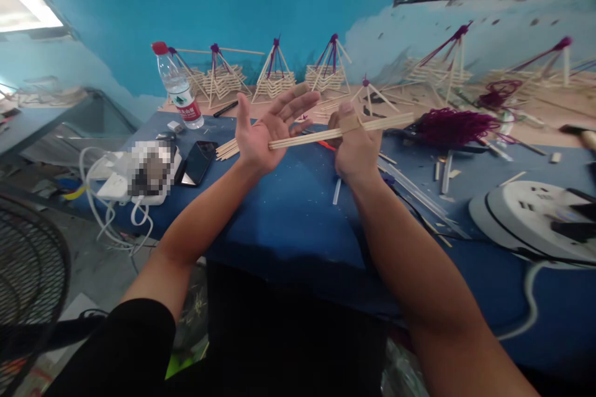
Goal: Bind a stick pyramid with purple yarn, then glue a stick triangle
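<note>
Several sticks (305, 139) stretch from right hand (357, 147) to left hand (264, 136).

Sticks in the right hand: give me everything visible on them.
The sticks are a small bundle of thin, straight, pale rods that look like bare wood. They lie side by side; the exact count can't be made out. The right hand closes around them, hiding part of their length, and their far ends stick out past it. The near ends appear to meet the palm of the open left hand. The bundle slants slightly up to the right in view, above the blue tabletop.
</note>
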`<state>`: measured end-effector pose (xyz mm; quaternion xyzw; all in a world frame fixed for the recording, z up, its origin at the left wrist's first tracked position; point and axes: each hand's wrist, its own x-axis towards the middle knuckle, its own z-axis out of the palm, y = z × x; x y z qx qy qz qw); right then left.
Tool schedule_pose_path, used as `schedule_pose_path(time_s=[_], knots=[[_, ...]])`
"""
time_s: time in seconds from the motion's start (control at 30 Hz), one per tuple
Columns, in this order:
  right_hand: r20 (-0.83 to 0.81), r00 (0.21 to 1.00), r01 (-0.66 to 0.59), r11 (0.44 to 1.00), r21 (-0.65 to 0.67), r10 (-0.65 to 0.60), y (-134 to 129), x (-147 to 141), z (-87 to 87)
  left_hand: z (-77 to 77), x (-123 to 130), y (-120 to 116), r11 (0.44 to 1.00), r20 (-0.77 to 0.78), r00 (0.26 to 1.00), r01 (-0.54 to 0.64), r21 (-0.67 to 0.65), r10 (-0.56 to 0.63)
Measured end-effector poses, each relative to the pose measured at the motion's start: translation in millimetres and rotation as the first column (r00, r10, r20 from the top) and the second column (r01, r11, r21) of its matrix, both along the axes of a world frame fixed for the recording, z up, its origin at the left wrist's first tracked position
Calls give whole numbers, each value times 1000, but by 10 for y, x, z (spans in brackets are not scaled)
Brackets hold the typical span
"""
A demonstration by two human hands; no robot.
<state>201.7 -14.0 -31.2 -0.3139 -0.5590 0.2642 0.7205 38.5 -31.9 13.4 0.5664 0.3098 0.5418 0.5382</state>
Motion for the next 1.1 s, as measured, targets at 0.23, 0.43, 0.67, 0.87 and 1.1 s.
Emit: schedule_pose_path(time_s=[0.23, 0.43, 0.67, 0.87, 1.1], knots=[[51, 997, 63, 997, -33, -61, -91, 9, 66, -23, 40, 35, 997, 39, 998, 48, -61, -45], [165, 985, 65, 997, -34, -59, -146, 35, 127, -110, 63, 71, 966, -96, 978, 165, -197, -187], [111, 993, 39, 997, -62, -32, -101, 28, 89, -73, 43, 66, 979, -159, 978, 106, -172, -134], [117, 993, 35, 998, -59, -28, -84, 26, 74, -131, 52, 91, 982, -138, 976, 154, -106, -168], [110, 988, -111, 994, -17, 112, 79, 237, 111, -102, -36, 186, 991, -70, 990, 116, -60, -121]])
